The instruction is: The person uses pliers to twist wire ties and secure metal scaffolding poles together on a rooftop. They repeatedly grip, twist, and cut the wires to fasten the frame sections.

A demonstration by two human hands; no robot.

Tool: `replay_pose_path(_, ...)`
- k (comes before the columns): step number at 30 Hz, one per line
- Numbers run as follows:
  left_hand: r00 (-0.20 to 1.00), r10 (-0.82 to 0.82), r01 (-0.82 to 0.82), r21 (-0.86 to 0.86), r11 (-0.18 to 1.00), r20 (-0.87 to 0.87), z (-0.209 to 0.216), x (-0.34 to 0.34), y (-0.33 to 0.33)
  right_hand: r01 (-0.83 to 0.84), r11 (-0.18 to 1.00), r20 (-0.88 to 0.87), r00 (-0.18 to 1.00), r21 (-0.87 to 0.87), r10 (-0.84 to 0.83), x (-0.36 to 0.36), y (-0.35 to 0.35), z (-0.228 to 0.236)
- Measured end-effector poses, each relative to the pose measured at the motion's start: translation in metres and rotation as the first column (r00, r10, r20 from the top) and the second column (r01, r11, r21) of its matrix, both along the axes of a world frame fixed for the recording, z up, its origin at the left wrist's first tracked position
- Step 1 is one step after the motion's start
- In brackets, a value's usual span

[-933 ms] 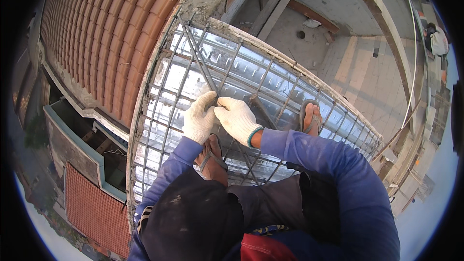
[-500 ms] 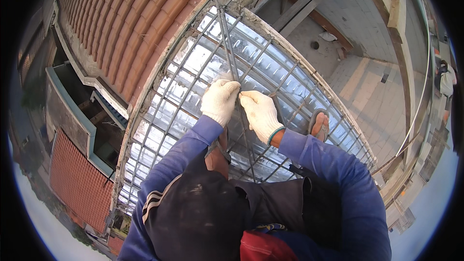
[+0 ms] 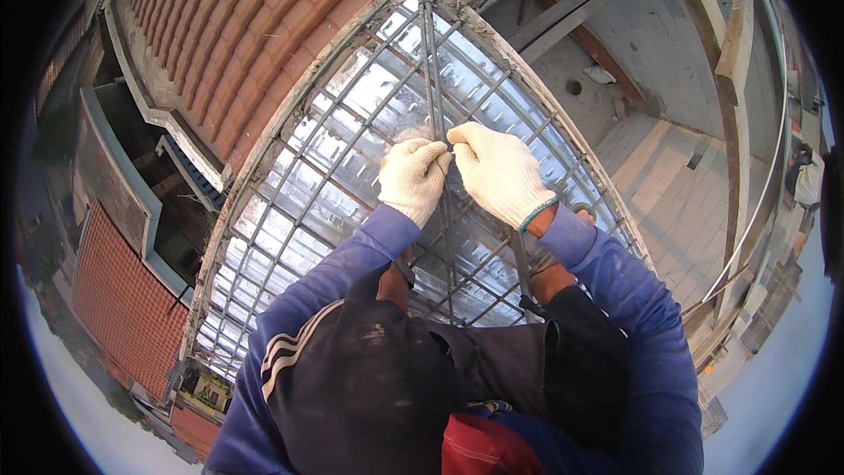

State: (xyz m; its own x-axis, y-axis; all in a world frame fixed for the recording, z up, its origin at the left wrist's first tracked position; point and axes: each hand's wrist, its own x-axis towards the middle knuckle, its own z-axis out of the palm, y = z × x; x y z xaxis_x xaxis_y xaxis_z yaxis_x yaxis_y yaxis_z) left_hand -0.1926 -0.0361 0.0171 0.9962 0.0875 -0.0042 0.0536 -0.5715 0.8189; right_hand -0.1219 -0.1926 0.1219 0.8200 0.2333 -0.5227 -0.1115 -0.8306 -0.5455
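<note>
My left hand (image 3: 413,178), in a cream knitted glove, is closed in a pinch beside a pair of long steel reinforcing bars (image 3: 430,53). On the other side of these bars, my right hand (image 3: 498,169), gloved the same way, has its thumb and fingers pressed together. Whatever lies between the fingertips of either hand is too small to make out. Both hands are just above a grid of reinforcing bars (image 3: 337,178) laid over shiny corrugated metal sheet (image 3: 356,70). Below the right glove, a dark grey bar-like piece (image 3: 520,259) runs toward my knee; its kind is unclear.
An orange tiled roof (image 3: 237,26) borders the sheet on the left. To the right, past a rough concrete edge (image 3: 563,119), a lower room with a grey floor (image 3: 664,158) drops away. Wooden beams (image 3: 734,62) rise there. My legs are in the mesh area.
My right hand has risen slightly and turned over the bars. The left hand has shifted a little to the right. The whole view has tilted slightly.
</note>
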Motion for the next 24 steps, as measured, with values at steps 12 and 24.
replay_pose_path(12, 0.994, 0.094, -0.091, 0.054, 0.994, -0.059, 0.0, -0.007, -0.003, -0.68, 0.705, 0.199, 0.676, -0.201, 0.709, 0.022, -0.009, -0.032)
replay_pose_path(24, 0.998, -0.009, -0.008, 0.269, 0.963, 0.06, 0.002, -0.013, 0.003, -0.77, 0.6, 0.367, 0.504, -0.219, 0.782, 0.033, -0.014, -0.048)
